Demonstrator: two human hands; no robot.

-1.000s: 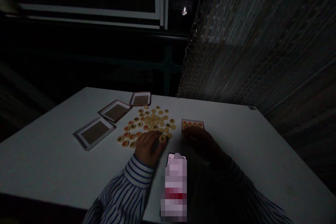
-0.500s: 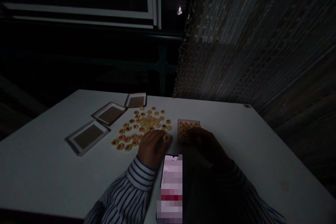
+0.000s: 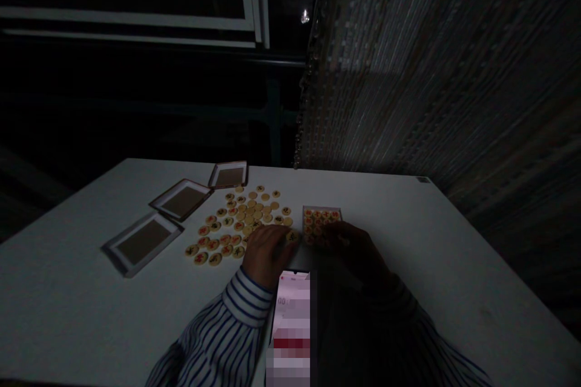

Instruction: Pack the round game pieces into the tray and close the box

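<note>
My left hand [image 3: 267,254] pinches a round wooden piece with a dark character [image 3: 292,236] between thumb and fingers, just left of the small box. My right hand [image 3: 356,248] is at the near right corner of the box [image 3: 322,208], its fingers over the edge; in the dark I cannot make out what they hold. Rows of round pieces with red characters [image 3: 321,216] fill the visible part of the box. Many loose round pieces [image 3: 249,208] lie spread beyond and left of my left hand, some with red characters, some with dark ones, some blank.
Three shallow trays or lids lie at the left: a near one [image 3: 172,227], a middle one [image 3: 206,195] and a far one [image 3: 228,163]. A lit phone [image 3: 293,308] lies between my forearms on the white table [image 3: 68,290]. A beaded curtain [image 3: 385,72] hangs behind.
The view has shifted slightly. My left hand, with its piece, has moved a little closer to the box. My right hand stays at the box's near right side.
</note>
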